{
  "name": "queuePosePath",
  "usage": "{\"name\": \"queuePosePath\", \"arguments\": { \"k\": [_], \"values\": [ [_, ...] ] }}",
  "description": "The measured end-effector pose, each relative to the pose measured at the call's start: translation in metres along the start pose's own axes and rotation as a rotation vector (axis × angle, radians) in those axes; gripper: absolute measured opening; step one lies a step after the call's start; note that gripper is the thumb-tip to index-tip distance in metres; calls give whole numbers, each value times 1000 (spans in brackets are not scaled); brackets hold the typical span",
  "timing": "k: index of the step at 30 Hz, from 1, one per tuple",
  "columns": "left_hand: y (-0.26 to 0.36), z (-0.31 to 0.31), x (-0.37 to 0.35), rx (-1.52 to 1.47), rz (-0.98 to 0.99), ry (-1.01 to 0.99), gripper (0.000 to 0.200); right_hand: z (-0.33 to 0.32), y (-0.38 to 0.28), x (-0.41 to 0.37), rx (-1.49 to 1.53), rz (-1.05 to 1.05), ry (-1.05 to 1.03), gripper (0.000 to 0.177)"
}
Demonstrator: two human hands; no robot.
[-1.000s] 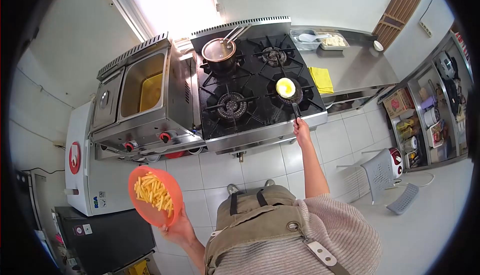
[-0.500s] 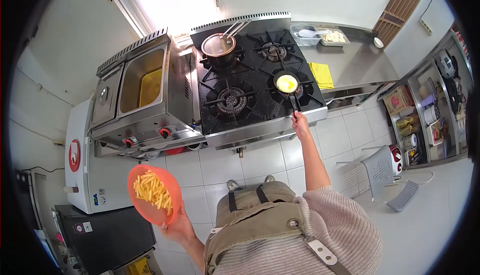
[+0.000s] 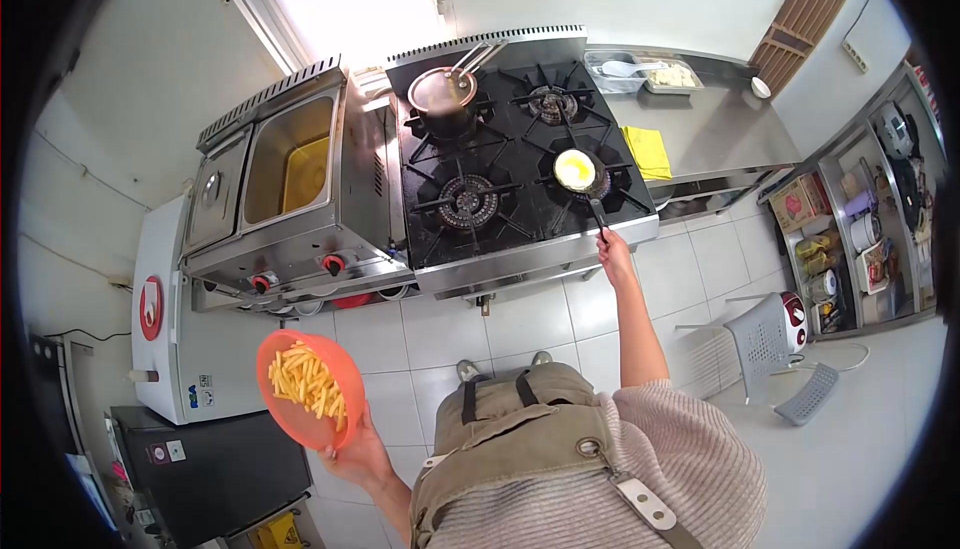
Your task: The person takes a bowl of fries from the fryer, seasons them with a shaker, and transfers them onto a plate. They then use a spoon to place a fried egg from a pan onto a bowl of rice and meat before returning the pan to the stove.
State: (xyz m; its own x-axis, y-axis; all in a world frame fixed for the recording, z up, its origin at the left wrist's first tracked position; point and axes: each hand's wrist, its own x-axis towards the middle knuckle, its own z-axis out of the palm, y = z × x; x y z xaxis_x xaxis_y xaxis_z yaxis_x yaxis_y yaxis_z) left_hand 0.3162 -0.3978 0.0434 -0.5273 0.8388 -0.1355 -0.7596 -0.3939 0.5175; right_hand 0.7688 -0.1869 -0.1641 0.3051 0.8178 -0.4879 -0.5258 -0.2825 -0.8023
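At the lower left, my left hand (image 3: 357,454) grips the rim of an orange bowl (image 3: 346,374), which is tilted towards me. French fries (image 3: 306,381) lie in it. My right hand (image 3: 614,251) is closed round the black handle of a small frying pan (image 3: 597,213) over the front right burner of the stove (image 3: 540,249). A fried egg (image 3: 575,170) with a yellow middle and white edge fills the pan. Behind and to the left, a lidded saucepan (image 3: 443,99) sits on the back left burner.
Left of the stove stands a deep fryer (image 3: 340,239) with oil in its uncovered well. A yellow cloth (image 3: 647,153) lies on the steel counter (image 3: 720,139) at the right, with food containers (image 3: 672,77) behind it. A grey chair (image 3: 757,339) stands at the right.
The frying pan and my right hand have shifted slightly, the handle now pointing a little more to the right. The bowl in my left hand stays almost still.
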Motion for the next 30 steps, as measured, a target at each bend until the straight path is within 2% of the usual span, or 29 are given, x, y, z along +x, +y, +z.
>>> {"name": "queuePosePath", "arguments": {
  "k": [6,10,18,22,30],
  "values": [
    [2,3,-2,13,-4,-2,68,6,2,6,19,1,-66,23],
    [2,5,-1,22,16,-8,68,-3,1,-6,34,8,15,23],
    [2,0,0,18,-5,-16,68,-1,1,1,49,-12,-37,24],
    [1,1,0,13,-9,-11,68,-7,-5,-5,7,4,23,24],
    [-2,0,-1,18,5,-31,67,-7,-8,1,21,8,-42,24]
  ]
}}
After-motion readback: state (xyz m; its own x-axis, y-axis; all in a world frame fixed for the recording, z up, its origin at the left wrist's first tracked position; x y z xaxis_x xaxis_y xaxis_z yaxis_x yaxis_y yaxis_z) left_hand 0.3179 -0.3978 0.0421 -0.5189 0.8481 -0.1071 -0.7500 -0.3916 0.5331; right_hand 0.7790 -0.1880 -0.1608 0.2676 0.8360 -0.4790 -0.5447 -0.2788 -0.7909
